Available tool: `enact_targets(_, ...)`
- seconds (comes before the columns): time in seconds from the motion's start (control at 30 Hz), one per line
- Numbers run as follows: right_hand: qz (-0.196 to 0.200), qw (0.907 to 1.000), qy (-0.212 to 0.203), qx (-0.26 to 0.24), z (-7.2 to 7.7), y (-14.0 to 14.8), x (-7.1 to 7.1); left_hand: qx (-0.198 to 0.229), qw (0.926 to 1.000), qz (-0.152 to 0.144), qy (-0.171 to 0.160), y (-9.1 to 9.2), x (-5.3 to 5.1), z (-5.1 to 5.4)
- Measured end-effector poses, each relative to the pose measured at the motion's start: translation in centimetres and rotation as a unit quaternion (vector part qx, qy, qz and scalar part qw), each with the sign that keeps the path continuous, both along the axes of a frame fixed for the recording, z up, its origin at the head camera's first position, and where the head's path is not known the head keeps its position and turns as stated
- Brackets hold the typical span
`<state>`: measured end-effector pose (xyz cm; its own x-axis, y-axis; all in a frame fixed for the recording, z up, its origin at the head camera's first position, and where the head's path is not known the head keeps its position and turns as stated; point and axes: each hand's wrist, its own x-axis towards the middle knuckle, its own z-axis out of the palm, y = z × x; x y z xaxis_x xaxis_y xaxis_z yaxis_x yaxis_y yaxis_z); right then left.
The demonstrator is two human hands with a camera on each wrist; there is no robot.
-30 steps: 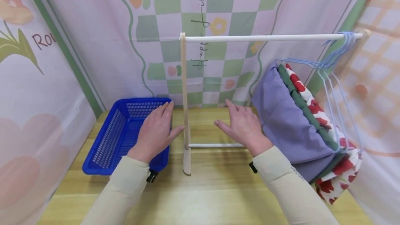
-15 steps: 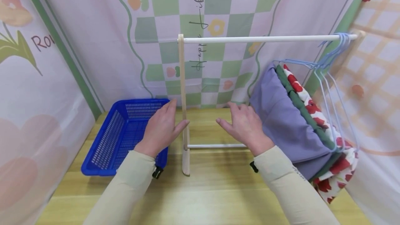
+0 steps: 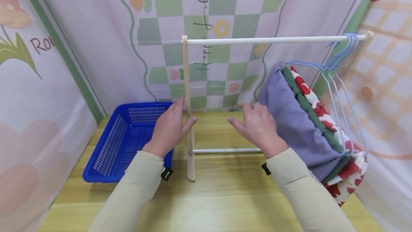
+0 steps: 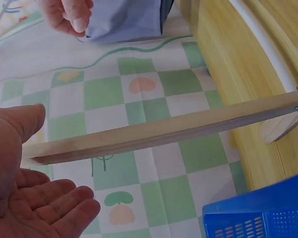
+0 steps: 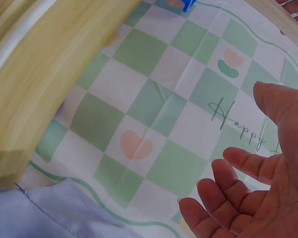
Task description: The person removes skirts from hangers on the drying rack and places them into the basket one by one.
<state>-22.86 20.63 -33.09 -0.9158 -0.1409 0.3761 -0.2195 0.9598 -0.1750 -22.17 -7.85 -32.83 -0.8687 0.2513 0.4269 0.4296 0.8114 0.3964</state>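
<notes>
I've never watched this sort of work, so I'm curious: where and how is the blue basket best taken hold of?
Probably by the left rim of the blue basket, pinched from above, coming from the person's left. It sits upright, open at the top, so that raised edge can be gripped; the wooden rack post stands close on its right, likely leaving less room there.
</notes>
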Motion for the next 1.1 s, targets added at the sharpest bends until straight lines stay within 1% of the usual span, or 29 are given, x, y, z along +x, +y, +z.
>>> enact_targets(0.27,-0.009,0.9999,0.013,-0.003,0.7,0.7,0.0,0.028,0.9996,0.005,-0.004,0.5,-0.4,0.1)
enact_targets(0.43,-0.011,0.9996,0.025,0.0,1.2,1.1,0.0,0.052,0.9984,0.012,-0.018,0.8,-0.6,0.3)
enact_targets(0.63,-0.015,0.9997,0.02,0.008,1.8,1.6,0.1,0.079,0.9963,0.017,-0.03,1.1,-0.9,0.4)
enact_targets(0.83,-0.023,0.9996,0.014,0.008,2.6,2.0,0.1,0.107,0.9938,0.012,-0.026,1.5,-1.0,0.6)
enact_targets(0.97,-0.028,0.9995,0.011,0.007,3.2,2.3,0.1,0.12,0.9924,0.02,-0.018,1.7,-1.1,0.5)
enact_targets(1.1,-0.036,0.9993,0.011,0.004,3.8,2.6,0.1,0.122,0.9922,0.028,-0.003,1.8,-1.2,0.5)
